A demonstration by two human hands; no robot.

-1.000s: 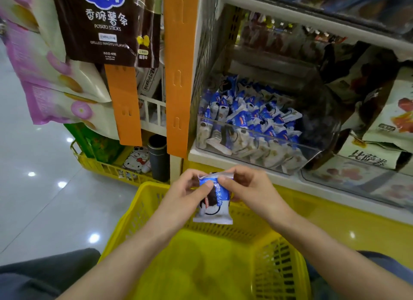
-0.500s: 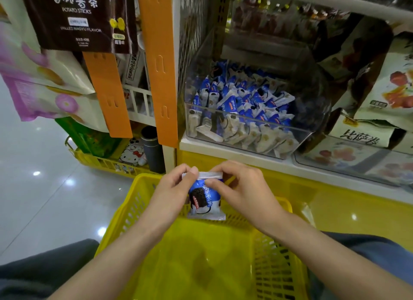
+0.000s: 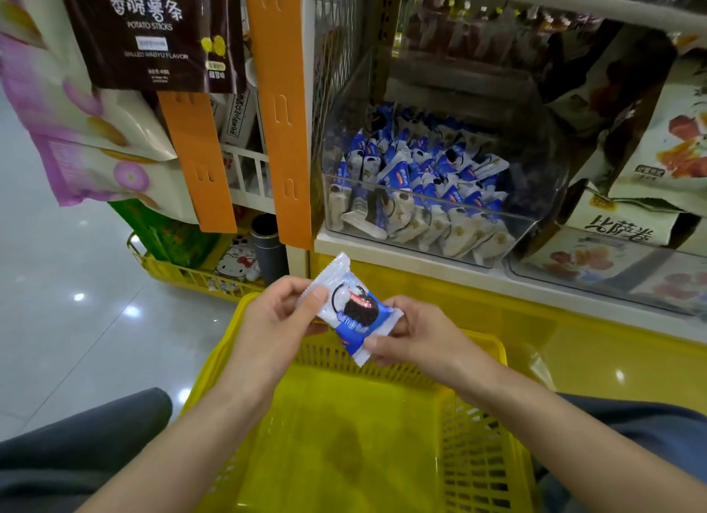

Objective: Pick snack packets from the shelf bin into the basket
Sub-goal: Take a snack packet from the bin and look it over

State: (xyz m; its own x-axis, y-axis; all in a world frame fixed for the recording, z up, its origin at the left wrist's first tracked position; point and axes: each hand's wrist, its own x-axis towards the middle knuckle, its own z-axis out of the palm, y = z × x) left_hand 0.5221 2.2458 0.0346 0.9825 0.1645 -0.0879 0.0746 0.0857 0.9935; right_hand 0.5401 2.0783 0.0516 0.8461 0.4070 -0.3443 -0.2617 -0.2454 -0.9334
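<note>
Snack packet [image 3: 354, 313]: one blue-and-white packet with a dark round biscuit printed on it, held tilted in the air, its upper end toward the shelf and its lower end toward the person; it sits just above the far rim of the basket, not inside it.
Left hand [image 3: 279, 317]: grips the packet's upper left end, thumb pressed on the front, fingers curled behind.
Right hand [image 3: 421, 336]: pinches the packet's lower right end between thumb and fingers.
Hands together: close, joined only by the packet between them.
Basket [image 3: 478, 455]: yellow plastic with slotted walls, directly below the forearms; no packets show on its floor.
Shelf bin [image 3: 440, 202]: clear plastic, standing on the shelf [image 3: 382, 252] beyond the basket.
Bin packets [image 3: 428, 176]: a heap of matching blue-and-white packets piled against the front wall.
Left of the bin: an orange strip [image 3: 279, 110] runs upright along the shelf post, and a brown potato sticks bag [image 3: 153, 34] hangs beside it.
Floor [image 3: 57, 321]: pale, glossy tiles.
</note>
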